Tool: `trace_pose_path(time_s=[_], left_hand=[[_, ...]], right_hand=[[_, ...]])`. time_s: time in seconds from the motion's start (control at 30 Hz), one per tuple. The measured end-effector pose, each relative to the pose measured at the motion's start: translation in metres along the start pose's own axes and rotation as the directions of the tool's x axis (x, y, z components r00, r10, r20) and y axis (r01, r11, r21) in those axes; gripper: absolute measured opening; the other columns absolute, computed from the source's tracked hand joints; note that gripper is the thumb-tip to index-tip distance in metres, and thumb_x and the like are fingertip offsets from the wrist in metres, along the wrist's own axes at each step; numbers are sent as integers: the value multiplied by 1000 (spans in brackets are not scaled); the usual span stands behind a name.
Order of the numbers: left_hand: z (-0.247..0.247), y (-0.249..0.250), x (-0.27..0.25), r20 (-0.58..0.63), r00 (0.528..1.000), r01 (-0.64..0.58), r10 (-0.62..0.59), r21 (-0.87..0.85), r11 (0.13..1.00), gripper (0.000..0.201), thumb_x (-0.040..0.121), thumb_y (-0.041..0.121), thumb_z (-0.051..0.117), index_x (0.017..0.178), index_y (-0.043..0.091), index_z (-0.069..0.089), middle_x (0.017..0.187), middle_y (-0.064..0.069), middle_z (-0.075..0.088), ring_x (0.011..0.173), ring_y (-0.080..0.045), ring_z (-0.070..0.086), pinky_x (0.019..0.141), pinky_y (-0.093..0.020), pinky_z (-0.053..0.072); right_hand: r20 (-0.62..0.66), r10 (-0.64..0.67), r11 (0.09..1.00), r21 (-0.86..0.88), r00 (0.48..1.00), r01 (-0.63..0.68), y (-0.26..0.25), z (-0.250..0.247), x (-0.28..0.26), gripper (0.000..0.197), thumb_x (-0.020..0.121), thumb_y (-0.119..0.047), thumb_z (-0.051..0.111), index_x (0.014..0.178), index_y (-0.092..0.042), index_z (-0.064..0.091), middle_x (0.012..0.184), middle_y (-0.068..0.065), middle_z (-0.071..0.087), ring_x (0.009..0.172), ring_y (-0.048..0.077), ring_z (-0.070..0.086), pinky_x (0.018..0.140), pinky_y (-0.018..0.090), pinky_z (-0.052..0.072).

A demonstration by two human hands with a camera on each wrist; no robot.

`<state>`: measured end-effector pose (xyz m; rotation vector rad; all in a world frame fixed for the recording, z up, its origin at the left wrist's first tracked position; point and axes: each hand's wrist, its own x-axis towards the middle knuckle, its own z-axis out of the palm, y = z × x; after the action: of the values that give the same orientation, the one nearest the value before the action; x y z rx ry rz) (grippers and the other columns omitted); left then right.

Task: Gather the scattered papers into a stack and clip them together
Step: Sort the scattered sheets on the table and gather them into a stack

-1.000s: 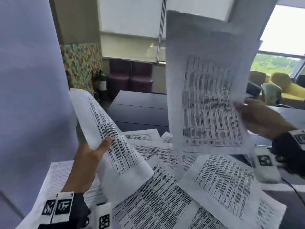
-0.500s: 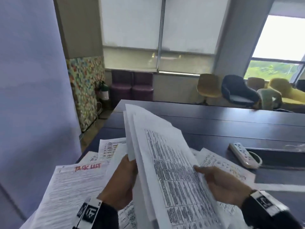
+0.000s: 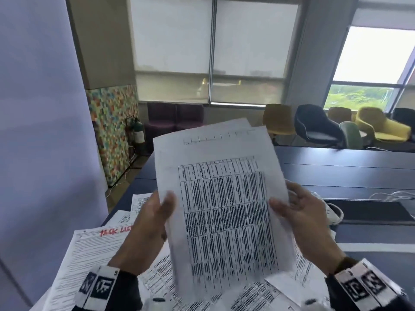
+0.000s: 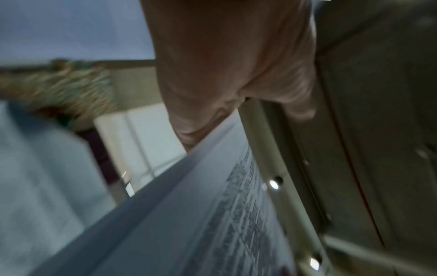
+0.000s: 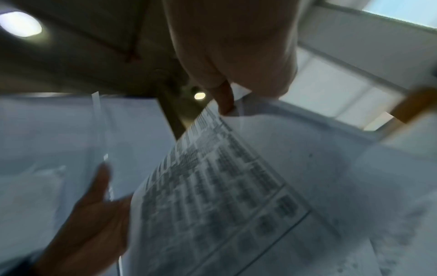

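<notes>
I hold a small stack of printed sheets [image 3: 222, 198] upright above the table, its table-printed face toward me. My left hand [image 3: 155, 218] grips the stack's left edge, thumb on the front. My right hand [image 3: 296, 212] grips the right edge, thumb on the front and fingers behind. More loose sheets [image 3: 258, 292] lie scattered on the table under the stack, and a sheet headed in red [image 3: 89, 254] lies at the left. The left wrist view shows the stack's edge [image 4: 212, 186] under my left hand [image 4: 227, 74]. The right wrist view shows the printed sheet [image 5: 212, 186] pinched by my right hand [image 5: 227, 93].
The dark table [image 3: 336, 176] stretches ahead. A white power strip [image 3: 332, 212] lies to the right of my right hand, beside a dark recessed panel [image 3: 370, 212]. A pale wall [image 3: 40, 131] stands close on the left. Chairs [image 3: 314, 124] line the far side.
One second ago each hand held a separate sheet. The sheets have come together into one stack, which has turned to face me, now held at both side edges.
</notes>
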<state>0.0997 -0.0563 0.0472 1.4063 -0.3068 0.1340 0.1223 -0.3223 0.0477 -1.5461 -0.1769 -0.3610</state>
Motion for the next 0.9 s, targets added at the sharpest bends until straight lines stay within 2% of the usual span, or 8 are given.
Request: trace_pose_path(time_s=[0.1, 0.2, 0.27, 0.33, 0.47, 0.6, 0.73, 0.9], left_hand=[[2, 0, 8, -198, 965, -136, 174, 191, 972, 25, 79, 29, 71, 102, 26, 62, 93, 10, 75, 84, -3, 70, 67, -16, 54], [5, -7, 12, -282, 917, -175, 280, 345, 922, 19, 86, 17, 66, 94, 30, 56, 82, 12, 71, 79, 8, 65, 65, -10, 50], [5, -20, 10, -263, 935, -122, 236, 385, 915, 23, 89, 19, 63, 100, 35, 52, 95, 13, 67, 87, 4, 65, 71, -17, 50], [3, -44, 6, -216, 964, -56, 157, 414, 908, 34, 90, 21, 62, 114, 39, 45, 105, 16, 63, 95, 0, 64, 73, -13, 49], [6, -74, -2, -227, 968, 18, 105, 481, 876, 41, 95, 19, 54, 132, 26, 39, 120, 11, 59, 107, 1, 59, 91, -24, 51], [9, -61, 3, -248, 955, -29, 163, 469, 883, 32, 97, 16, 51, 126, 25, 42, 104, 20, 57, 88, 11, 59, 66, -3, 46], [8, -60, 4, -257, 954, -29, 154, 432, 901, 34, 93, 18, 58, 122, 25, 43, 106, 11, 62, 92, 2, 63, 67, -11, 49], [18, -80, -4, -239, 967, 24, 94, 451, 892, 31, 95, 16, 54, 122, 25, 42, 101, 21, 56, 92, 10, 54, 66, -4, 48]], right_hand=[[-73, -223, 965, -161, 972, 209, -6, 9, -8, 30, 78, -6, 70, 102, -20, 59, 90, 0, 74, 80, 8, 72, 66, 23, 59], [-65, -264, 946, -213, 962, 245, 5, 17, -15, 20, 79, -28, 64, 95, -26, 53, 93, -1, 69, 82, 10, 71, 66, 25, 60], [-40, -209, 956, -216, 977, 196, 22, 19, -21, 27, 78, -32, 64, 101, -22, 53, 98, 0, 68, 85, 10, 70, 69, 26, 60], [-17, -142, 966, -222, 990, 135, 44, 22, -31, 30, 84, -15, 65, 111, -17, 52, 104, -2, 67, 90, 5, 68, 71, 20, 58], [55, -76, 935, -342, 996, 90, 70, 27, -42, 31, 94, -10, 50, 124, -10, 45, 110, 1, 62, 93, -2, 63, 73, 18, 57], [16, -132, 942, -310, 991, 131, 54, 29, -32, 19, 94, -4, 51, 112, -10, 48, 98, 4, 63, 82, 3, 62, 61, 11, 52], [8, -95, 953, -289, 995, 93, 54, 25, -27, 27, 92, -6, 56, 116, -14, 44, 102, -9, 60, 86, -3, 63, 60, 5, 50], [37, 33, 942, -335, 999, -19, 79, 22, -29, 30, 95, -9, 49, 124, -15, 46, 110, 1, 62, 102, 20, 62, 69, 20, 53]])
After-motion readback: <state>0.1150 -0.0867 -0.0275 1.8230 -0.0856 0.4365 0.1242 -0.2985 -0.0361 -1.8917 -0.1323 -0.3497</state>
